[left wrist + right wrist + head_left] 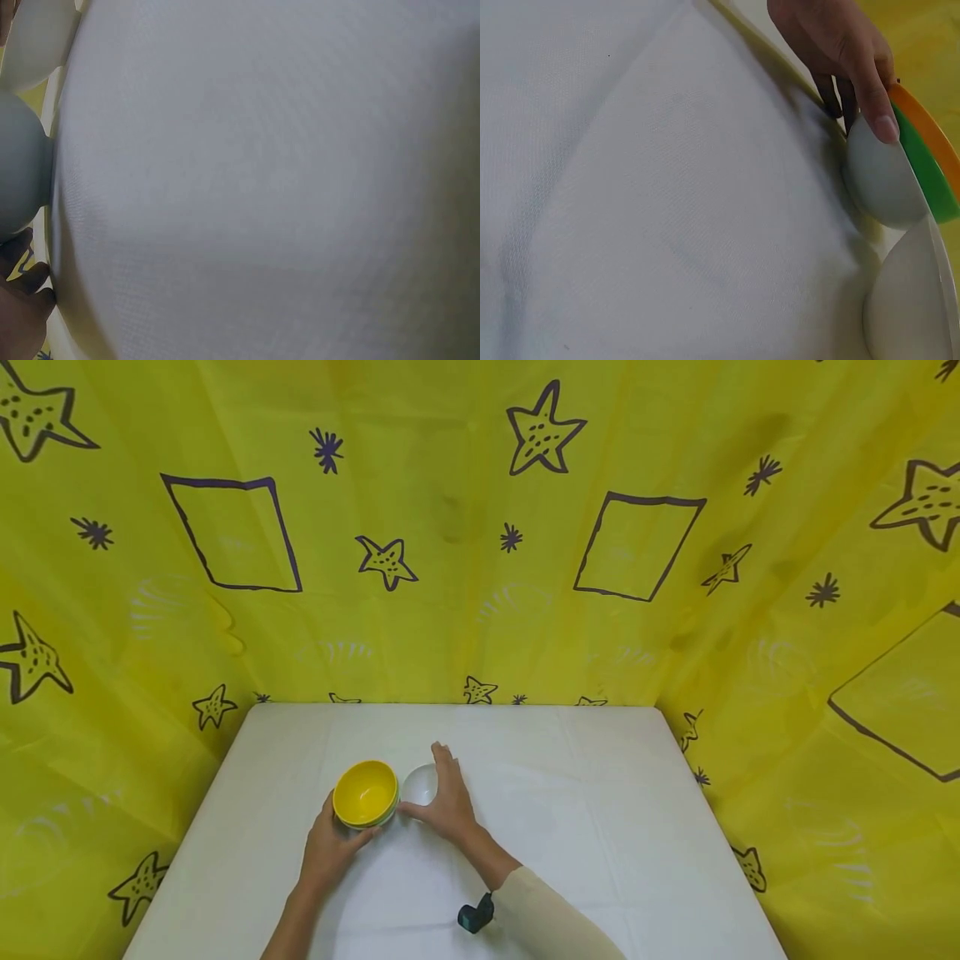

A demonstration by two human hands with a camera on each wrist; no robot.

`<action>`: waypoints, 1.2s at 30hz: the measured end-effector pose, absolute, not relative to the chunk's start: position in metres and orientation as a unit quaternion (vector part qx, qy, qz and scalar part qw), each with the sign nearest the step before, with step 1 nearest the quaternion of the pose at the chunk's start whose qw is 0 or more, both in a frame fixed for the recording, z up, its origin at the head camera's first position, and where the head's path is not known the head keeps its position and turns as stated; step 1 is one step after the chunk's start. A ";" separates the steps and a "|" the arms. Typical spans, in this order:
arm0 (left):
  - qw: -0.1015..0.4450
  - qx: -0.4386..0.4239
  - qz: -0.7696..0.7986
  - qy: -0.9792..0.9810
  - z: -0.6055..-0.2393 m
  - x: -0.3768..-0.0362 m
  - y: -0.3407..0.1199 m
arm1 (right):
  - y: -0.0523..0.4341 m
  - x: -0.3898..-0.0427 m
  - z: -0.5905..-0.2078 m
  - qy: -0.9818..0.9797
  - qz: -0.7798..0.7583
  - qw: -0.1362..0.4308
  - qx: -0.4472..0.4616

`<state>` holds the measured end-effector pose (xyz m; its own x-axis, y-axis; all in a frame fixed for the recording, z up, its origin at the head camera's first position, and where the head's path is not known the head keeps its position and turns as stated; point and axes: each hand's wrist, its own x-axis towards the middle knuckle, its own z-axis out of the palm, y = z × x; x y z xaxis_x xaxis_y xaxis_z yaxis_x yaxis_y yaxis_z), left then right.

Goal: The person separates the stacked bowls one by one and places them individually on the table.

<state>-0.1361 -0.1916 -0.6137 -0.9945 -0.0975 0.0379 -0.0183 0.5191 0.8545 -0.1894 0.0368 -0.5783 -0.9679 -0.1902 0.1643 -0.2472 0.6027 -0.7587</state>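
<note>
Just left of centre in the head view, my left hand (327, 850) grips a stack of nested bowls from its left and near sides. On top is a yellow bowl (366, 792); under it the right wrist view shows a green bowl (932, 176) and a white outer bowl (881, 180), with my left thumb on the white one. Close beside the stack, to its right, stands a separate white bowl (419, 784). My right hand (450, 802) holds this bowl across its right side, thumb at the near rim, fingers toward the far rim, partly hiding it.
A white cloth covers the table (570, 827). Yellow curtains (450, 610) with drawn stars and squares rise at the back and both sides. A small dark device (476, 915) sits at my right wrist, by the beige sleeve (551, 914).
</note>
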 end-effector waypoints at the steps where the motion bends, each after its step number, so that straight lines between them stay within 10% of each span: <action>1: 0.041 0.032 -0.490 -0.870 -0.614 -0.136 -0.191 | 0.035 -0.190 -0.577 -0.897 0.422 0.032 0.130; 36: 0.059 0.010 -0.480 -0.875 -0.610 -0.131 -0.190 | 0.003 -0.191 -0.572 -0.928 0.277 -0.020 0.246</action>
